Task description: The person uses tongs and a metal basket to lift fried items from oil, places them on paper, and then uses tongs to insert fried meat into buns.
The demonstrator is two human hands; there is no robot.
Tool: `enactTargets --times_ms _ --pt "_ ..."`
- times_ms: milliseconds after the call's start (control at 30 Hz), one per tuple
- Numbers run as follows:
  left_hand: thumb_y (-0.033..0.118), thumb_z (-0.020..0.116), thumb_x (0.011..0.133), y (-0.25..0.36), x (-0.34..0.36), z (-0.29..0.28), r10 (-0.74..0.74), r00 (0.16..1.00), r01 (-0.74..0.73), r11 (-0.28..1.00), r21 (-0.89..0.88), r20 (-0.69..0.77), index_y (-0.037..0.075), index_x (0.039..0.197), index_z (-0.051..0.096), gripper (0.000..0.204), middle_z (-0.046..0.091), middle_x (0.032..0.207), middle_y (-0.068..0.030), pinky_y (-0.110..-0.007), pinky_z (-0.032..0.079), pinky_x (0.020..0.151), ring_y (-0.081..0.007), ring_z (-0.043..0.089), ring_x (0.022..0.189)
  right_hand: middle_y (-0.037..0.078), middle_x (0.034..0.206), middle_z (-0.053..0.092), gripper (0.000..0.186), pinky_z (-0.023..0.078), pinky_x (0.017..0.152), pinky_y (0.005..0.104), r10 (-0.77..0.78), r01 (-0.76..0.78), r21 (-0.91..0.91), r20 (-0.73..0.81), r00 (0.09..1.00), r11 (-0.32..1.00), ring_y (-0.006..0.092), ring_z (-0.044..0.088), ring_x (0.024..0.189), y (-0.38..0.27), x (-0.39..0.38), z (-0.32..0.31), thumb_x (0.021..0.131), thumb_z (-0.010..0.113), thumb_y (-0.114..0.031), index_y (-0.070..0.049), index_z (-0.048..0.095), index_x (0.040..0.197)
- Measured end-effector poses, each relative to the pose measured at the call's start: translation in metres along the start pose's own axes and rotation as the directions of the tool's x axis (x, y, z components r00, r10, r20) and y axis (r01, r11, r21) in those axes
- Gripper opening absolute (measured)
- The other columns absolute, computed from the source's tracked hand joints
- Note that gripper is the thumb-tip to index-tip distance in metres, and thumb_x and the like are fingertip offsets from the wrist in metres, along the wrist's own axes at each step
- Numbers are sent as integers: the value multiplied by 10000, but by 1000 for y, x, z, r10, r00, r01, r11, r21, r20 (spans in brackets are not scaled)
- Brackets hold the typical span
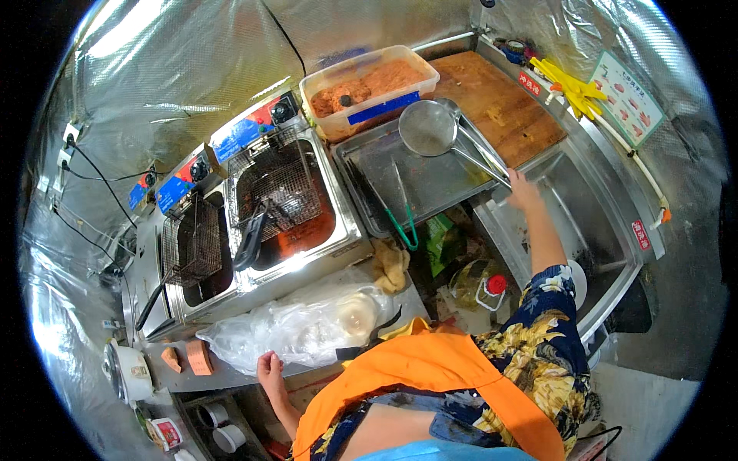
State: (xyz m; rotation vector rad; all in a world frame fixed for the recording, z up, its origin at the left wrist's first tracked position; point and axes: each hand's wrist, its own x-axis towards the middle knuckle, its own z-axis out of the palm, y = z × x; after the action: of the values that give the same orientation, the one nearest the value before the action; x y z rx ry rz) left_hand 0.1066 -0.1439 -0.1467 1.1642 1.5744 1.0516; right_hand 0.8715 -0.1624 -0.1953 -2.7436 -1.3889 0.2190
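Observation:
My right hand [524, 192] is closed on the handle end of a round mesh strainer [427, 129]. The strainer's bowl is over a shallow metal tray [361, 223]; a second long handle runs beside its own, and I cannot tell whether my fingers hold that too. Green-handled tongs [398, 219] lie across the tray's near side. At the front edge of the counter, my left hand [270, 372] hangs with fingers loosely curled and nothing visible in them. Close to it lies a clear plastic bag [284, 326] with pale round things inside.
Two wire baskets [192, 238] [280, 192] sit in the fryer [338, 207] on the left. Behind the tray are a tub of orange-red crumbs [369, 86] and a wooden board [500, 104]. A metal sink [592, 207] is at right; an oil jug [477, 286] stands below.

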Motion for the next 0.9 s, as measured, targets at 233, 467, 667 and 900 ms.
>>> enactTargets --times_ms 233,467,667,900 --pt "138 591 911 11 -21 40 -29 1000 30 996 84 -12 0 1027 582 181 571 823 -10 -224 430 631 -80 519 713 239 1203 507 543 453 867 512 110 -117 102 68 992 988 428 567 1005 -56 -68 -11 879 394 13 -127 309 1396" --pt "145 586 914 28 -8 67 8 999 -14 993 113 54 -6 1040 578 196 563 829 -8 -229 437 654 -82 517 719 203 1123 550 354 471 850 473 -154 168 -4 -426 891 986 390 538 1059 -48 -72 0 809 612 -43 -26 473 1134" --pt "146 581 916 28 -9 62 -2 997 -10 987 162 71 -5 1044 576 198 557 834 -7 -243 445 675 -88 516 723 264 921 583 211 446 710 522 92 2 457 -182 979 889 464 563 864 -49 -68 -13 842 584 -67 14 467 997" --pt "116 590 904 28 -6 59 -6 998 -4 989 149 67 -2 1040 580 180 564 826 -6 -236 447 667 -89 524 721 288 832 606 245 448 691 530 91 -15 391 -176 980 920 476 574 815 -29 -35 2 891 554 -189 -11 479 1042"
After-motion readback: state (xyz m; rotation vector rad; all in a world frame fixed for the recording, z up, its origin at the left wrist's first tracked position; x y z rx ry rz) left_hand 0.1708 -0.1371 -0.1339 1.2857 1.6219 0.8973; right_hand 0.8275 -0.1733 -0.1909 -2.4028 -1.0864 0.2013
